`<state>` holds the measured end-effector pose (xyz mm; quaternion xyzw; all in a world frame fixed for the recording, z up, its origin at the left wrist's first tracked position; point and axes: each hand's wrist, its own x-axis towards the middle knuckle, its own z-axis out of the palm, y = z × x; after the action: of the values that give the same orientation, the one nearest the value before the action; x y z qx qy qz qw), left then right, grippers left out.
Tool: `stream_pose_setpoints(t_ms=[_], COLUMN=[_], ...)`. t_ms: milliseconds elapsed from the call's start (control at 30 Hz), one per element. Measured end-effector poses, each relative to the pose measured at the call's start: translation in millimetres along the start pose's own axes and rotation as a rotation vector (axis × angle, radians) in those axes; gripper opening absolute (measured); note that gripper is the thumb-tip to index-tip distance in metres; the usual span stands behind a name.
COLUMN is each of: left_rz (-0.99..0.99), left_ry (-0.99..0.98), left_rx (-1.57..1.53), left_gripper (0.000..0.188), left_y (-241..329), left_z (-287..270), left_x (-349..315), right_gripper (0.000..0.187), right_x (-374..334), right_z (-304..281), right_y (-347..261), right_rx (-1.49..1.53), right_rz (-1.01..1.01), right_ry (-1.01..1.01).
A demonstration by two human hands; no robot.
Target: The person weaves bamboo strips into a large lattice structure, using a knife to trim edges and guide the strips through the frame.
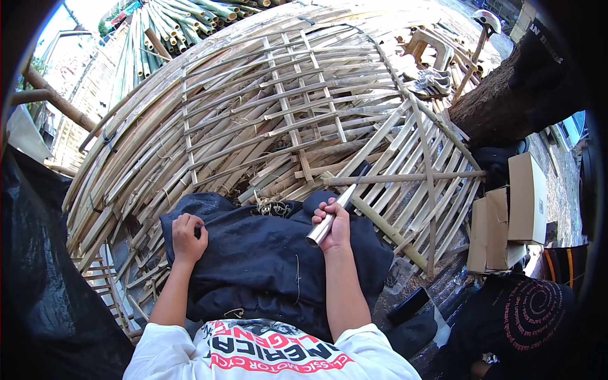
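Note:
My right hand (332, 225) is closed round a shiny silver tapered metal tool (329, 220). Its wide end points back toward me, and its narrow far end runs into a dark tip that is hard to make out. On the left, my left hand (189, 237) rests with curled fingers on the dark cloth (253, 259) over my lap. Whatever lies inside those fingers, if anything, is hidden. A few thin light strands lie on the cloth. Beyond my knees, a small tangle of pale fibre (273, 206) sits by the cloth's far edge.
Long split bamboo strips (145, 152) pile up ahead, with a bamboo lattice (278, 95) on top. Bamboo poles (168, 28) stand at the back. Cardboard boxes (527, 197) and a tree trunk (500, 104) are at right; a person in a dark shirt (525, 323) sits nearby.

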<state>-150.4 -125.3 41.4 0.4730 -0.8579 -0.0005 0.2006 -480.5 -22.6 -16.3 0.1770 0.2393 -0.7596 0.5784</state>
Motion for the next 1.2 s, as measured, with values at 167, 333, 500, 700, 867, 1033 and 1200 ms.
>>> stream_pose_setpoints(t_ms=[167, 333, 500, 700, 867, 1033, 1200], left_rz=[-0.002, -0.003, -0.009, -0.014, -0.020, -0.022, -0.022], left_ry=[-0.010, -0.025, -0.041, -0.054, -0.058, -0.035, 0.001], left_rx=[0.027, 0.040, 0.054, 0.052, 0.045, 0.028, -0.014], left_gripper=[0.013, 0.013, 0.014, 0.014, 0.013, 0.013, 0.014], left_y=[0, -1, 0, 1, -2, -3, -6], left_z=[3, 6, 6, 10, 11, 8, 7], left_x=[4, 7, 11, 15, 14, 13, 10], right_gripper=[0.034, 0.034, 0.035, 0.035, 0.037, 0.042, 0.043], right_x=[-1, -3, -4, 2, 8, 16, 18], right_z=[1, 3, 8, 2, 2, 7, 6], right_y=[-3, -2, 2, 2, 3, 3, 3], right_rx=[0.040, 0.056, -0.014, -0.017, -0.049, -0.173, -0.291], right_rz=[0.018, 0.008, -0.007, -0.002, -0.044, -0.116, -0.145], right_ry=[-0.008, -0.006, 0.020, 0.039, 0.062, 0.113, 0.115])
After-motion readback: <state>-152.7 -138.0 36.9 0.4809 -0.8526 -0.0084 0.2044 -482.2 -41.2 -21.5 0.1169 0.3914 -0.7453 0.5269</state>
